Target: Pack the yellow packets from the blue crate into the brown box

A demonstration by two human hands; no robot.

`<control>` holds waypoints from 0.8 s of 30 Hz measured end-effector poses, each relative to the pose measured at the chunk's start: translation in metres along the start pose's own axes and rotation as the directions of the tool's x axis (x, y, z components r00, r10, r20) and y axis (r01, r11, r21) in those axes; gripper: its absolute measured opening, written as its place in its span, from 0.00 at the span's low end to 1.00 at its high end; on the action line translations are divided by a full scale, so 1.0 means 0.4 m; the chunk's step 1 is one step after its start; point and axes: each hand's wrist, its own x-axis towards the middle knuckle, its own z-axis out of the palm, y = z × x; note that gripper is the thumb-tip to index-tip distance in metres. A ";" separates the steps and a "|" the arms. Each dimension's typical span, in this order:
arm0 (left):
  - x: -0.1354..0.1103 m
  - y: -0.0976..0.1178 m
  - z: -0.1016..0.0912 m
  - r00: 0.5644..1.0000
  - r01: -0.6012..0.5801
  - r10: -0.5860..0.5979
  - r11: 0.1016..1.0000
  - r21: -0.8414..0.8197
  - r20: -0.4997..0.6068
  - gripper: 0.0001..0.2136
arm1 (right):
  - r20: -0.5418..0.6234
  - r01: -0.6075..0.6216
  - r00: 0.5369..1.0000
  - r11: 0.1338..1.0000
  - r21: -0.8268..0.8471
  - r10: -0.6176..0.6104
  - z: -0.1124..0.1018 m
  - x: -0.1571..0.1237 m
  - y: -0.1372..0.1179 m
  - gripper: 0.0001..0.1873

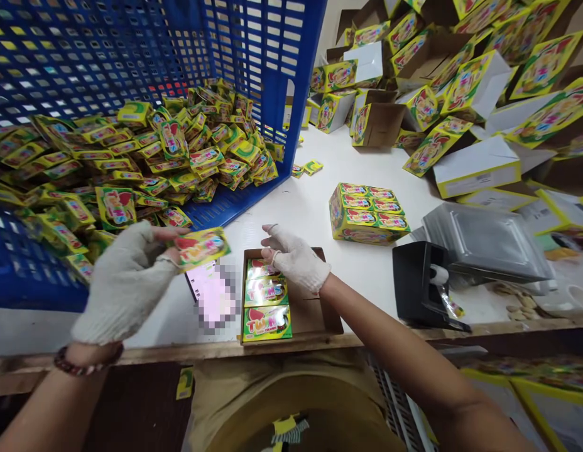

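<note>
My left hand, in a white fingertip-free glove, pinches a small yellow-green candy box with a watermelon picture between thumb and fingers. It is held up at the front of the blue crate. My right hand, gloved the same way, reaches over an open brown carton at the table's front edge. Its fingers are apart, and the thumb is close to the farthest box inside; whether they touch I cannot tell. Three candy boxes lie in a column along the carton's left side, and brown cardboard shows on the right.
A blue crate heaped with candy boxes stands at left. A filled display block sits right of centre. A black tape dispenser and a clear plastic container stand at right. Display cartons pile up behind.
</note>
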 end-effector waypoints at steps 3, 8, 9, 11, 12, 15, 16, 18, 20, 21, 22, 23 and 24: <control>-0.046 0.037 0.081 0.991 -0.087 0.118 0.929 -0.359 0.064 0.10 | 0.109 -0.054 0.993 0.984 0.167 0.036 -0.025 -0.024 -0.018 0.26; -0.119 0.026 0.173 0.912 -0.395 0.402 0.915 -0.084 0.081 0.11 | -0.094 -0.073 0.993 0.997 -0.034 0.069 -0.112 -0.094 0.024 0.20; -0.135 0.022 0.184 0.861 -0.492 0.489 0.870 -0.012 0.137 0.09 | -0.146 -0.078 0.987 0.993 -0.092 0.064 -0.119 -0.101 0.039 0.19; -0.166 0.016 0.205 0.765 -0.613 0.579 0.789 0.045 0.282 0.06 | -0.221 -0.088 0.974 0.978 -0.188 0.046 -0.114 -0.103 0.068 0.17; -0.179 0.014 0.215 0.741 -0.630 0.582 0.775 0.047 0.334 0.06 | -0.241 -0.097 0.969 0.972 -0.214 0.044 -0.103 -0.097 0.080 0.15; -0.202 0.001 0.238 0.737 -0.605 0.575 0.796 -0.034 0.355 0.05 | -0.245 -0.149 0.965 0.961 -0.234 0.090 -0.057 -0.068 0.105 0.13; -0.205 -0.003 0.243 0.742 -0.594 0.578 0.802 -0.066 0.339 0.05 | -0.238 -0.169 0.965 0.958 -0.233 0.112 -0.044 -0.059 0.109 0.12; -0.204 -0.010 0.246 0.756 -0.582 0.579 0.808 -0.092 0.305 0.06 | -0.242 -0.190 0.961 0.954 -0.230 0.133 -0.029 -0.048 0.113 0.12; -0.201 -0.011 0.245 0.755 -0.584 0.575 0.808 -0.075 0.314 0.07 | -0.283 -0.177 0.954 0.951 -0.254 0.102 -0.026 -0.048 0.113 0.11; -0.199 -0.009 0.244 0.749 -0.587 0.567 0.808 -0.052 0.342 0.07 | -0.308 -0.165 0.949 0.945 -0.281 0.074 -0.026 -0.051 0.112 0.11; -0.197 -0.007 0.243 0.740 -0.593 0.556 0.805 -0.024 0.378 0.07 | -0.326 -0.157 0.944 0.936 -0.315 0.048 -0.025 -0.054 0.112 0.10; -0.196 -0.004 0.243 0.732 -0.599 0.546 0.801 0.002 0.407 0.08 | -0.334 -0.155 0.942 0.925 -0.346 0.033 -0.021 -0.056 0.111 0.10; -0.195 -0.002 0.242 0.728 -0.604 0.540 0.797 0.023 0.423 0.08 | -0.327 -0.156 0.944 0.915 -0.372 0.028 -0.016 -0.058 0.111 0.10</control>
